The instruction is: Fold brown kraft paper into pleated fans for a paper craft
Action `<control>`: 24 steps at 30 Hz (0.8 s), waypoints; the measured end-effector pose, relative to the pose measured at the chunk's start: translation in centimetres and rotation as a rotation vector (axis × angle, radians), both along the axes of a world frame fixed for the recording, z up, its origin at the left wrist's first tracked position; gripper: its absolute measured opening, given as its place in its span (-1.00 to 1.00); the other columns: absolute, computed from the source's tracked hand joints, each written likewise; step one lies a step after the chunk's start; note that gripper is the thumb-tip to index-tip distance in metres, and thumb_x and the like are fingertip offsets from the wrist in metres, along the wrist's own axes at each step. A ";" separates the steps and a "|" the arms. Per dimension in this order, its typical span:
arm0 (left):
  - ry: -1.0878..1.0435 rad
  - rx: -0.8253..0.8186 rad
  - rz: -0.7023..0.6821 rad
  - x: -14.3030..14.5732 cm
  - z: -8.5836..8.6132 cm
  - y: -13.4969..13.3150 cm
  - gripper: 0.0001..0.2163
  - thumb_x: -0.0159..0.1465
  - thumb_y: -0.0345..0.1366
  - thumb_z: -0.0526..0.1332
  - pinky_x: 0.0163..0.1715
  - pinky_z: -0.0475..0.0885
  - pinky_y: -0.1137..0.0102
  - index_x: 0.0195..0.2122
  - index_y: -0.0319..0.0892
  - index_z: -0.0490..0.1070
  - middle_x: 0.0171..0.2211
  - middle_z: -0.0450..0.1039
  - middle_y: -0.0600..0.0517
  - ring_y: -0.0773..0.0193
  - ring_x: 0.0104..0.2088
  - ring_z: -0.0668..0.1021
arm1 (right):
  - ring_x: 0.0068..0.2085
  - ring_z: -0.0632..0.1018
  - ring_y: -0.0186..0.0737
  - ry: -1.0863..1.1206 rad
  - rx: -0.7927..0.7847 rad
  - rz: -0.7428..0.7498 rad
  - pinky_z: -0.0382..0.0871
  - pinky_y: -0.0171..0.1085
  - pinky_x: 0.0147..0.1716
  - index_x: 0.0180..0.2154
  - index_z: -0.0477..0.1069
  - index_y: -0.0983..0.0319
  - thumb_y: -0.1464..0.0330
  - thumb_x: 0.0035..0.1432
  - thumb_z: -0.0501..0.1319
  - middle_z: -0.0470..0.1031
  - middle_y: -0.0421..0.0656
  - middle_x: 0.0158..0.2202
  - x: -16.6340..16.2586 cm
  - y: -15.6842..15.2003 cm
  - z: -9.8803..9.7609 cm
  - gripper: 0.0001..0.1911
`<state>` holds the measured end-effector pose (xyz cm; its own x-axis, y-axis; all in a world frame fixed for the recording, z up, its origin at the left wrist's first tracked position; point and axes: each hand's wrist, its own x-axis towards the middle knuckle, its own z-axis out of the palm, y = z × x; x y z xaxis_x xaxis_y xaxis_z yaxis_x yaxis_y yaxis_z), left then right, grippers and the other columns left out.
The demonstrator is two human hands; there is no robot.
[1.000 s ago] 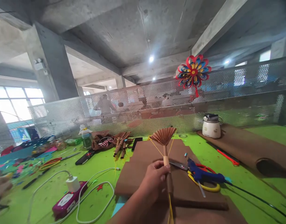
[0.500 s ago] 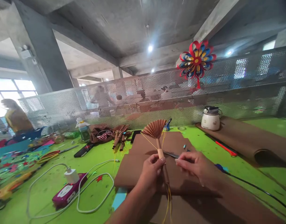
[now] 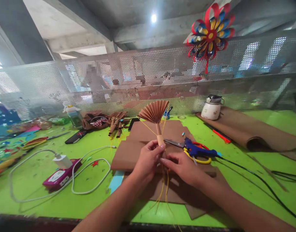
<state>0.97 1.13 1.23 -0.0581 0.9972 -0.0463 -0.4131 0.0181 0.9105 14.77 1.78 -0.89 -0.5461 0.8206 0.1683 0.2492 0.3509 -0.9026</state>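
Observation:
My left hand (image 3: 149, 158) pinches the rolled handle of a small pleated brown paper fan (image 3: 154, 111), which stands upright with its folds spread at the top. A lighter band wraps the handle just above my fingers. Lower on the same handle, my right hand (image 3: 180, 164) closes its fingertips. Yellow strings (image 3: 163, 190) run from the fan's edges and hang below my hands. Right of the fan, a blue glue gun (image 3: 198, 149) lies over scissors with red and yellow handles (image 3: 199, 160), on brown paper sheets (image 3: 131, 151).
Several rolled paper pieces with yellow strings (image 3: 117, 124) lie behind to the left. A purple power strip (image 3: 53, 180) with a white charger and cable is at left. A white bottle (image 3: 210, 109) and brown paper roll (image 3: 254, 129) are at right. A paper flower (image 3: 210, 35) hangs above.
My right hand has moved left and down onto the fan's handle, uncovering the glue gun and scissors. My left hand still holds the fan. The view has tilted down.

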 end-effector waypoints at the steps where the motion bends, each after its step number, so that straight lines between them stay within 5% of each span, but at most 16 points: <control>1: -0.008 0.001 0.001 0.0 0.2 -0.2 -0.68 -0.10 -0.28 0.42 -0.62 0.11 0.56 -0.34 -0.26 0.42 -0.56 0.32 0.15 0.53 -0.62 0.28 | -0.50 0.32 -0.36 0.026 -0.024 0.015 0.14 -0.38 -0.54 -0.43 0.43 0.29 0.07 0.16 0.08 0.36 -0.23 -0.54 -0.1 -0.1 -0.1 -0.58; 12: 0.032 -0.028 -0.128 -0.5 1.0 -1.0 -0.76 0.05 -0.19 0.34 -0.67 0.06 0.59 -0.35 -0.23 0.41 -0.62 0.22 0.19 0.56 -0.68 0.20 | -0.51 0.21 -0.40 0.102 -0.041 0.034 0.08 -0.39 -0.55 -0.56 0.27 0.27 0.14 0.16 0.09 0.18 -0.29 -0.59 -0.2 -1.2 1.7 -0.61; 24: 0.031 -0.048 -0.199 -0.8 1.2 -0.4 -0.75 0.02 -0.22 0.37 -0.64 0.16 0.58 -0.35 -0.26 0.45 -0.59 0.34 0.12 0.52 -0.65 0.30 | -0.50 0.25 -0.40 0.062 0.013 0.082 0.12 -0.39 -0.53 -0.49 0.27 0.27 0.15 0.21 0.04 0.22 -0.27 -0.55 0.1 -0.6 1.1 -0.64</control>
